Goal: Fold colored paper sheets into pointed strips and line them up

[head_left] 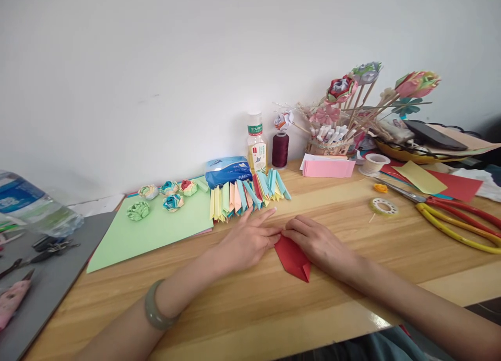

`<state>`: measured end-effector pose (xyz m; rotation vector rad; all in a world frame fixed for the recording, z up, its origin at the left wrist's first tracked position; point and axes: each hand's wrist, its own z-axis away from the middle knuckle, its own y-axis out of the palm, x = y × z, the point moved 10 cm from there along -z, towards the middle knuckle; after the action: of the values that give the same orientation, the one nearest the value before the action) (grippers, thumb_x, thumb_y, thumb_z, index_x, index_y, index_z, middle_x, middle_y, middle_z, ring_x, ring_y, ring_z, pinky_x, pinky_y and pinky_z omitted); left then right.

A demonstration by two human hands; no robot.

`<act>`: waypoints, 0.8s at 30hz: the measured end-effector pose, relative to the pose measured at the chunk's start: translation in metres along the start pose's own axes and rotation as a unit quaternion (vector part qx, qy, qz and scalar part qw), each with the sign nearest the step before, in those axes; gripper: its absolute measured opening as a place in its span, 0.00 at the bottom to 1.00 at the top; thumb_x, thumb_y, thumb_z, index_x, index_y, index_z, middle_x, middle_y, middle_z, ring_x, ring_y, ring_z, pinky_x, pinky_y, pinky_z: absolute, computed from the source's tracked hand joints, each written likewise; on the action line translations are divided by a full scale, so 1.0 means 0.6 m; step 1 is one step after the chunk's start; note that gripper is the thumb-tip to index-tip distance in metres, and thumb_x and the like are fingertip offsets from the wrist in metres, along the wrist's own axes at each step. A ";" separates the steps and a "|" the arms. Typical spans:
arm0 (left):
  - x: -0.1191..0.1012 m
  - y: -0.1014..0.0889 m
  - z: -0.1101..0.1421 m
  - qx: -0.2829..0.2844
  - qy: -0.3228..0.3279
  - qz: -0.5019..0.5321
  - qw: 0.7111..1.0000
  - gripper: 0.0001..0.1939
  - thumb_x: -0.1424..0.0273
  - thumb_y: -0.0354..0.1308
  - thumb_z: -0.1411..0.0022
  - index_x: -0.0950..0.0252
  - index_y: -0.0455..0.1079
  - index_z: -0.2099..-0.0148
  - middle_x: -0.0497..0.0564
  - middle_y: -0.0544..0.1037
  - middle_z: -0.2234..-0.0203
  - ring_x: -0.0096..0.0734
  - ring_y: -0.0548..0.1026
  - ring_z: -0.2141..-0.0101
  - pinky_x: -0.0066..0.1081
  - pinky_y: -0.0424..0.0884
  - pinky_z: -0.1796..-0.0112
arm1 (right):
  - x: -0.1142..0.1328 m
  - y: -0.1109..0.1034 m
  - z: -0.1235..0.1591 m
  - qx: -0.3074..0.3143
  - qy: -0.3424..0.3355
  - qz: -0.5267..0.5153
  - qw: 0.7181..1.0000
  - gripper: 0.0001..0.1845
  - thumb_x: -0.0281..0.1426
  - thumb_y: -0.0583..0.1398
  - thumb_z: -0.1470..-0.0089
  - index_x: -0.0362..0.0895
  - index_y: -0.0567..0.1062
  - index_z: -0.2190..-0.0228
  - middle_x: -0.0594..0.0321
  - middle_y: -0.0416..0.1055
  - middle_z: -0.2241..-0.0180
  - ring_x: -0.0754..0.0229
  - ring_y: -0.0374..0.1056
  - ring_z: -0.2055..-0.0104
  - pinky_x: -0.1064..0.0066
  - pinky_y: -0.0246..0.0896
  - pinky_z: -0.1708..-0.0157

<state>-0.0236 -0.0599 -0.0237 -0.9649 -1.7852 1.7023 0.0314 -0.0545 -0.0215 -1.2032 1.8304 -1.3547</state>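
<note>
Wooden tabletop (pixel 219 319) below pale wall (pixel 156 89) | left hand (pixel 250 238): grip spread, presumably steadying red paper (pixel 290 259) | right hand (pixel 313 241): bunched at its far edge, grip closure indeterminable

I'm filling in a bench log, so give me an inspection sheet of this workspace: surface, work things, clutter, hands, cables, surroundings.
Surface: wood-grain table, with glare near the front edge.
Work things: red paper, partly folded, on the table at both hands; folded strips in a row beyond it.
Clutter: scissors and tape roll on the right; paper flowers on a green sheet on the left.
Hands: left hand, fingers spread, fingertips at the paper's far end; right hand on the paper's right side, grip unclear.
Cables: nothing seen that is plainly a cable.
Surroundings: pale wall behind; grey mat at the left.
</note>
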 end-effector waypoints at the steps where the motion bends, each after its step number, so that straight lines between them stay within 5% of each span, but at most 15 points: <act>1: 0.000 0.000 0.000 0.000 0.000 0.000 1.000 0.19 0.77 0.46 0.35 0.60 0.65 0.45 0.47 0.68 0.45 0.45 0.44 0.37 0.61 0.42 0.43 | 0.001 0.000 0.001 0.006 0.001 -0.001 1.000 0.11 0.23 0.51 0.40 0.37 0.73 0.65 0.54 0.68 0.67 0.55 0.63 0.64 0.64 0.65 0.64; 10: 0.001 -0.004 0.002 -0.017 0.009 -0.006 1.000 0.15 0.75 0.48 0.34 0.62 0.68 0.48 0.47 0.71 0.48 0.45 0.45 0.37 0.62 0.36 0.43 | 0.006 -0.019 0.021 0.050 0.018 -0.018 0.998 0.12 0.23 0.51 0.40 0.40 0.72 0.58 0.55 0.67 0.65 0.56 0.62 0.64 0.64 0.62 0.64; 14: 0.000 -0.002 0.003 -0.016 0.011 -0.001 1.000 0.15 0.75 0.48 0.34 0.61 0.68 0.48 0.48 0.70 0.47 0.44 0.46 0.37 0.60 0.40 0.43 | -0.009 -0.035 0.043 0.040 0.029 -0.024 0.998 0.17 0.20 0.48 0.43 0.42 0.74 0.64 0.57 0.69 0.67 0.57 0.64 0.66 0.64 0.61 0.65; 18: -0.002 -0.004 0.003 -0.020 0.020 -0.003 1.000 0.16 0.76 0.47 0.34 0.61 0.68 0.47 0.47 0.70 0.47 0.43 0.47 0.37 0.58 0.41 0.42 | -0.029 -0.042 0.040 0.013 0.092 -0.044 0.995 0.24 0.16 0.45 0.48 0.43 0.73 0.58 0.56 0.69 0.65 0.59 0.65 0.65 0.67 0.62 0.66; 24: -0.007 -0.010 0.008 -0.059 0.023 -0.064 0.996 0.15 0.73 0.48 0.34 0.62 0.68 0.47 0.49 0.73 0.49 0.44 0.52 0.39 0.58 0.40 0.42 | -0.018 -0.031 0.017 0.043 0.040 0.011 0.998 0.13 0.22 0.53 0.45 0.44 0.74 0.61 0.55 0.69 0.62 0.55 0.64 0.61 0.62 0.62 0.61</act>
<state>-0.0254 -0.0660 -0.0180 -0.9083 -1.8918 1.5001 0.0507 -0.0511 -0.0079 -1.0972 1.8139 -1.4726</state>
